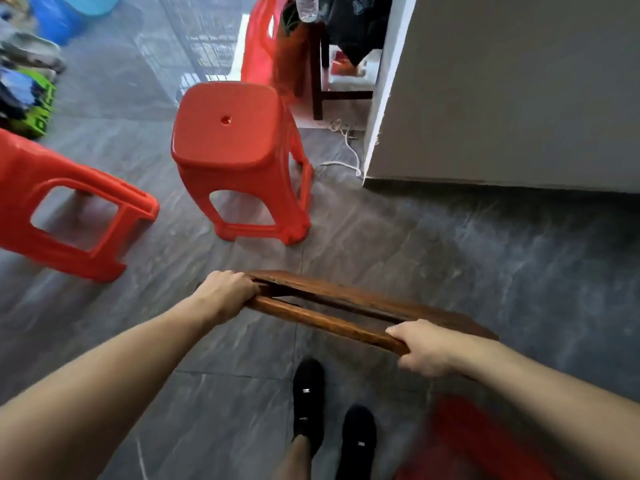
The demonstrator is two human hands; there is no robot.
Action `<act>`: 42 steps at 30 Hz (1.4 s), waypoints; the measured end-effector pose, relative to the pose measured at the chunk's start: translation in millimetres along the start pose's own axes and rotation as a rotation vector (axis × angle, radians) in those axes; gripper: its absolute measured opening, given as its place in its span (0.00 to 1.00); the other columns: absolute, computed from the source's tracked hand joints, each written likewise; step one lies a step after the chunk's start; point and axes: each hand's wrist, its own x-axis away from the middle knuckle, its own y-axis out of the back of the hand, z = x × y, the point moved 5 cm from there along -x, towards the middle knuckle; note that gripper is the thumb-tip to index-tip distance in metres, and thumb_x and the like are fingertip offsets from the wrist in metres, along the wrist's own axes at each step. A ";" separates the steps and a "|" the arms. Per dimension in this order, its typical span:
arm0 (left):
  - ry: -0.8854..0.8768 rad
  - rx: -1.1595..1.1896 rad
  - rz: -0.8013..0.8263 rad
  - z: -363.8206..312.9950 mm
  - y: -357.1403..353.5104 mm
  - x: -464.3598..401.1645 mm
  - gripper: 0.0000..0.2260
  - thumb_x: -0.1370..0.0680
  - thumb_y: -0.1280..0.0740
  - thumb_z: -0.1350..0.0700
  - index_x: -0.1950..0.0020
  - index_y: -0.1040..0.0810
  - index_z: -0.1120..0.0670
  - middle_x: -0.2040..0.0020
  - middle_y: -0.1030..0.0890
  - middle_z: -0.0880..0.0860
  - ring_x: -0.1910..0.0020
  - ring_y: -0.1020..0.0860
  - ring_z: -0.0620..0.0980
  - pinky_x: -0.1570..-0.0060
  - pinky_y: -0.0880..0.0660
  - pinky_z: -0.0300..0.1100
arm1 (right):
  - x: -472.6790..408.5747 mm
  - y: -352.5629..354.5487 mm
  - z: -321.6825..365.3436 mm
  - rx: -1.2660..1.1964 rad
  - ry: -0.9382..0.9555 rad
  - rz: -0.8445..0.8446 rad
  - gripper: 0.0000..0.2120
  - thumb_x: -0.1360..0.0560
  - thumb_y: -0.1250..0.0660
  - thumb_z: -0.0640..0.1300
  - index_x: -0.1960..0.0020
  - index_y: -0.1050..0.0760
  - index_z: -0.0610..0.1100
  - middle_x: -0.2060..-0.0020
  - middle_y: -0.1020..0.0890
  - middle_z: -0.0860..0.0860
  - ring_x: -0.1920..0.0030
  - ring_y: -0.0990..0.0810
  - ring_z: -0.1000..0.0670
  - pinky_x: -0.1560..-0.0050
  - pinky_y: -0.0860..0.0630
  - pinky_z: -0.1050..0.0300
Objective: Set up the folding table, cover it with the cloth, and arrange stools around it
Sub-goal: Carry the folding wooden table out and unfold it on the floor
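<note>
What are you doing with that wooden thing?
A person is holding the folded wooden table by its top edge, left hand at one end and right hand at the other. It isn't opened out yet. One red stool stands upright nearby, and another lies tipped on the grey floor.
</note>
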 end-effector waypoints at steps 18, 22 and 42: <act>0.313 0.665 -0.151 9.5 -130.6 139.1 0.12 0.27 0.30 0.53 0.47 0.30 0.48 0.54 0.25 0.46 0.50 0.24 0.51 0.58 0.27 0.46 | -59.6 30.0 80.0 0.579 0.052 -0.262 0.05 0.25 0.36 0.46 0.52 0.30 0.54 0.50 0.22 0.52 0.46 0.22 0.46 0.55 0.29 0.52; 0.275 0.836 -0.245 25.4 -142.7 137.2 0.19 0.30 0.36 0.69 0.43 0.27 0.51 0.48 0.24 0.49 0.45 0.27 0.51 0.49 0.28 0.48 | -68.4 29.5 83.6 0.676 0.008 -0.367 0.06 0.24 0.36 0.49 0.51 0.33 0.51 0.48 0.23 0.49 0.44 0.22 0.45 0.50 0.29 0.50; 0.220 0.880 -0.438 39.5 -175.4 144.8 0.17 0.26 0.28 0.56 0.38 0.24 0.49 0.48 0.20 0.51 0.48 0.23 0.54 0.50 0.28 0.48 | -82.0 -93.0 313.2 0.626 0.552 -0.598 0.19 0.26 0.33 0.53 0.40 0.30 0.43 0.45 0.23 0.46 0.43 0.23 0.43 0.44 0.29 0.49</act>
